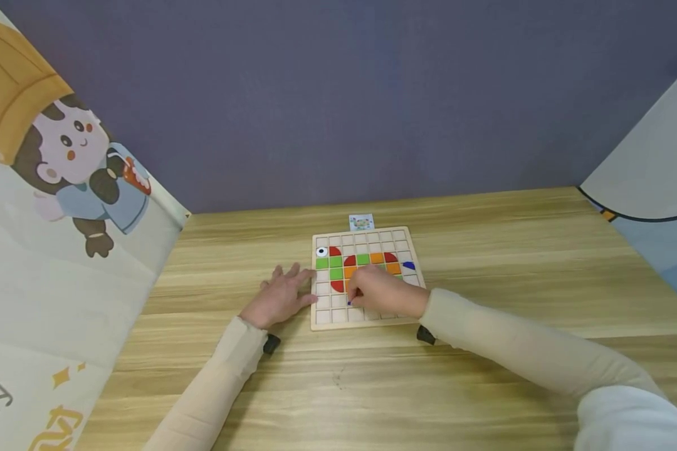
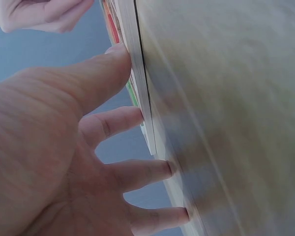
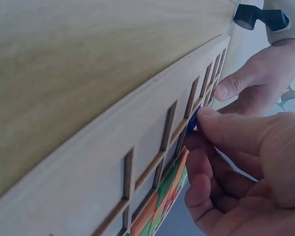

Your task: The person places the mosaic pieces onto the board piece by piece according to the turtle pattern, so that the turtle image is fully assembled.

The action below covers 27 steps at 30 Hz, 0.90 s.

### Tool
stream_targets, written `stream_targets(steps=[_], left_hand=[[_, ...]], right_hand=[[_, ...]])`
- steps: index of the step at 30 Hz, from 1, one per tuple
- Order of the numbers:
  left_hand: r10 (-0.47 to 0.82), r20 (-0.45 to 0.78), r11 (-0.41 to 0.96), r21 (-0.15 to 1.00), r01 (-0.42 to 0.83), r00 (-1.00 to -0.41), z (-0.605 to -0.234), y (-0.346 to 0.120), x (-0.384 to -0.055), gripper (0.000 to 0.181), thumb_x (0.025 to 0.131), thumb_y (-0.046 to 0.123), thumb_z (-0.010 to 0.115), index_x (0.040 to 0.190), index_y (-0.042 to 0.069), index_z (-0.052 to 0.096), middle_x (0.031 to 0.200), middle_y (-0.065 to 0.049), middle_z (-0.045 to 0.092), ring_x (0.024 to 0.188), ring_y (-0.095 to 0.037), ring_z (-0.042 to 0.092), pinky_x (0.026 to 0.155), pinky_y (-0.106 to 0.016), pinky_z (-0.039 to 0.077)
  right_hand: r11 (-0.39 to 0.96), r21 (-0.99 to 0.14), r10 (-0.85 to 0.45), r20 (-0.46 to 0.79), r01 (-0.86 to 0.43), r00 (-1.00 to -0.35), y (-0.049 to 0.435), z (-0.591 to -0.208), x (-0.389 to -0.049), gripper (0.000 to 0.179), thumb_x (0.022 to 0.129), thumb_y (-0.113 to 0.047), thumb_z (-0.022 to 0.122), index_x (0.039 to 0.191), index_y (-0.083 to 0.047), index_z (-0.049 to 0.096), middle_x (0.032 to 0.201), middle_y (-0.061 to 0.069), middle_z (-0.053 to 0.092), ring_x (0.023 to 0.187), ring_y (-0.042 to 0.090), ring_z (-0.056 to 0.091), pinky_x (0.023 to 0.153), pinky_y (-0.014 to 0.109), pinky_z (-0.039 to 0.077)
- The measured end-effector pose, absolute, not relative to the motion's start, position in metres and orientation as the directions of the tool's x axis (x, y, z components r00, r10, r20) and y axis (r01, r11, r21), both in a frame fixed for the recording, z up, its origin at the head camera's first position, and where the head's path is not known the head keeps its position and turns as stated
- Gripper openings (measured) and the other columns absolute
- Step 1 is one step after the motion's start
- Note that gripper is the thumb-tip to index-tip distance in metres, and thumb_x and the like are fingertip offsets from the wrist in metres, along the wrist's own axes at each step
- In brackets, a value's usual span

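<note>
A wooden grid board (image 1: 338, 316) lies on the table, with red, green and orange pieces set in its squares. My right hand (image 1: 380, 289) is over its lower middle. Thumb and finger of that hand pinch a small blue piece (image 3: 192, 121) at one of the squares, mostly hidden by the fingertips. My left hand (image 1: 281, 295) lies at the board's left edge, fingers spread. In the left wrist view its thumb (image 2: 115, 61) touches the board's side. A white piece with a black dot (image 1: 321, 252) sits at upper left, and another blue piece (image 1: 409, 265) on the right.
A small picture card (image 1: 362, 222) lies just behind the board. The wooden table (image 1: 338, 388) ends at a dark blue-grey wall (image 1: 338, 106). Printed cartoon panels (image 1: 79, 150) stand at the left and right sides.
</note>
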<state>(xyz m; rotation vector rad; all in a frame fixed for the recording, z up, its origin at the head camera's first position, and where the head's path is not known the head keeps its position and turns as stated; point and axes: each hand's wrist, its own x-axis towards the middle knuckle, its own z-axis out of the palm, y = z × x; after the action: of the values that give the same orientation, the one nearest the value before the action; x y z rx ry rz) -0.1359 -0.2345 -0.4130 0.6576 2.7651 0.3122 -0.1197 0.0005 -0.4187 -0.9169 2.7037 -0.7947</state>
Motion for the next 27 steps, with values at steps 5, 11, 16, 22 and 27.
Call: stream_targets(steps=[5,11,16,22,27], left_hand=[[0.467,-0.216,0.873,0.264,0.409,-0.858,-0.413,-0.233,-0.137,0.059,0.092,0.045,0.057,0.144,0.021,0.041,0.151,-0.021,0.022,0.13,-0.057,0.018,0.094,-0.075,0.021],[0.465,-0.22,0.875,0.257,0.409,-0.857,-0.414,-0.232,-0.137,0.06,0.092,0.045,0.056,0.144,0.02,0.04,0.151,-0.022,0.022,0.13,-0.057,0.017,0.093,-0.075,0.021],[0.464,-0.217,0.875,0.262,0.407,-0.859,-0.416,-0.231,-0.138,0.06,0.092,0.044,0.057,0.144,0.02,0.04,0.151,-0.022,0.021,0.13,-0.057,0.017,0.093,-0.075,0.02],[0.451,-0.226,0.882,0.263,0.392,-0.863,-0.416,-0.23,-0.137,0.061,0.091,0.044,0.058,0.144,0.021,0.04,0.152,-0.02,0.021,0.131,-0.056,0.016,0.094,-0.074,0.02],[0.449,-0.227,0.883,0.258,0.391,-0.864,-0.416,-0.229,-0.137,0.061,0.091,0.044,0.058,0.145,0.021,0.04,0.152,-0.02,0.021,0.131,-0.056,0.017,0.094,-0.075,0.021]], right_hand=[[0.625,-0.542,-0.647,0.041,-0.561,-0.761,0.003,-0.419,-0.121,0.012,0.083,-0.004,0.072,0.077,-0.013,0.075,0.076,-0.008,0.066,0.068,0.005,0.056,0.062,0.021,0.049],[0.609,-0.559,-0.654,0.046,-0.562,-0.755,0.011,-0.421,-0.121,0.014,0.086,-0.001,0.067,0.088,-0.012,0.076,0.087,-0.006,0.068,0.08,0.006,0.06,0.07,0.02,0.05],[0.627,-0.595,-0.608,0.031,-0.504,-0.793,0.026,-0.417,-0.118,0.014,0.089,-0.005,0.065,0.096,-0.013,0.074,0.094,-0.005,0.066,0.08,0.007,0.057,0.072,0.023,0.051],[0.645,-0.566,-0.571,0.09,-0.514,-0.816,0.057,-0.413,-0.112,0.012,0.086,-0.005,0.069,0.095,-0.011,0.073,0.09,-0.005,0.064,0.078,0.008,0.055,0.071,0.027,0.051],[0.694,-0.532,-0.525,0.087,-0.485,-0.846,0.09,-0.412,-0.107,0.012,0.085,-0.006,0.071,0.096,-0.01,0.072,0.09,-0.004,0.064,0.078,0.01,0.057,0.066,0.028,0.051]])
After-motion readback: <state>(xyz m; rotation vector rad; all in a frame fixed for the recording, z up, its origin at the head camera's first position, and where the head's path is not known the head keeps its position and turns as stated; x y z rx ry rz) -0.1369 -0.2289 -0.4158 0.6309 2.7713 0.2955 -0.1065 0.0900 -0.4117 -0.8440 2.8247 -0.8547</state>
